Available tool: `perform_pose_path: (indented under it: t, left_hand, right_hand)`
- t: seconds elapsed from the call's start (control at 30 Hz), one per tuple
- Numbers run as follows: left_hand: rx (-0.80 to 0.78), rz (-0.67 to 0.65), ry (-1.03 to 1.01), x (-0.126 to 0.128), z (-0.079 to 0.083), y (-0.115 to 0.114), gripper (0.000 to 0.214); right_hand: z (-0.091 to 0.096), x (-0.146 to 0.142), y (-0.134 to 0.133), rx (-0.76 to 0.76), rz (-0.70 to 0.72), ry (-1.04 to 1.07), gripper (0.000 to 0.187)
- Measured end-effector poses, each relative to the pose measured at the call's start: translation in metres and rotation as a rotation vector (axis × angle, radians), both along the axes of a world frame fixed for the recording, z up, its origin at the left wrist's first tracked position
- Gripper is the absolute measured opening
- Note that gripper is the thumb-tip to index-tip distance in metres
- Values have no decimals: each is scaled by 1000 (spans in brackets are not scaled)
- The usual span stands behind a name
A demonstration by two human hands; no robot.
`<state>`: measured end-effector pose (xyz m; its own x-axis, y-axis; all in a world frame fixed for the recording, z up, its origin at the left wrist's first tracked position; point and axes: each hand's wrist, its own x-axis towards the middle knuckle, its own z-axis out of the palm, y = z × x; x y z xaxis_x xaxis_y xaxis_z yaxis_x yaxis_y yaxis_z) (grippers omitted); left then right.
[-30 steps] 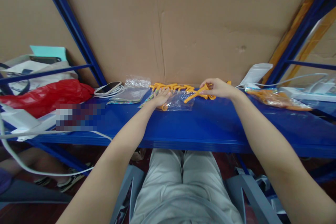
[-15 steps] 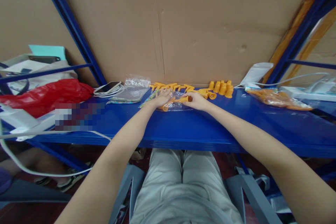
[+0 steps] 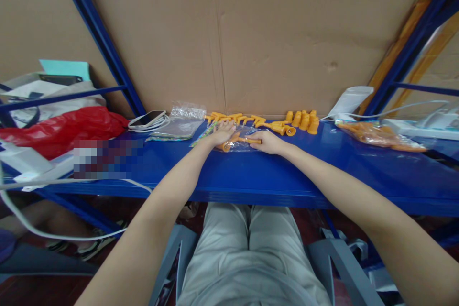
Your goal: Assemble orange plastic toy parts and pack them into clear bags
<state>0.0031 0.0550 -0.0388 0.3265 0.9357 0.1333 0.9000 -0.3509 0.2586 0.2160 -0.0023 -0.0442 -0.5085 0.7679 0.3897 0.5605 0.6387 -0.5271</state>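
My left hand lies on a clear plastic bag on the blue shelf, fingers stretched flat, with an orange part under it at the bag's left end. My right hand is closed on a thin orange plastic piece that reaches into the bag. Behind the bag lie several orange T-shaped pieces. Several orange cone-shaped pieces stand to the right of them.
A cardboard sheet backs the shelf. At the left are a phone with a white cable, clear bags and a red plastic bag. At the right are a bag of orange parts and a white pouch.
My right hand left the cone pieces at the right and came to the bag with a thin orange piece, sliding it in. My left hand stayed on the bag.
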Motion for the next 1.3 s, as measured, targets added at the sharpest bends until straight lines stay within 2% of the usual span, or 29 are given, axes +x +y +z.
perform_pose_path:
  t: [0.07, 0.2, 0.37, 0.47, 0.6, 0.67, 0.83, 0.97, 1.3]
  left_hand:
    - [5, -6, 4, 0, 1, 0, 62]
    - [-26, -2, 41, 2, 7, -8, 62]
    - [-56, 15, 49, 5, 12, -17, 62]
    - [-46, 13, 42, 5, 13, -17, 61]
    - [-58, 24, 43, 6, 13, -17, 61]
    - [-70, 25, 45, 6, 13, -17, 61]
    - [-53, 3, 32, 6, 10, -14, 61]
    - [-37, -31, 30, 7, 8, -13, 60]
    - [-33, -26, 63, 8, 11, -15, 61]
  right_hand:
    - [-4, 1, 3, 19, 32, -33, 47]
    - [-10, 1, 10, 106, -14, -134, 72]
    - [-5, 7, 10, 179, -35, -211, 78]
    - [3, 15, 7, 207, -73, -265, 72]
    - [11, 22, 3, 165, -152, -381, 46]
    - [12, 20, 3, 166, -153, -403, 39]
    - [7, 4, 4, 244, -67, -361, 38]
    - [4, -9, 5, 299, -16, -360, 28]
    - [9, -34, 26, 303, 18, -397, 26]
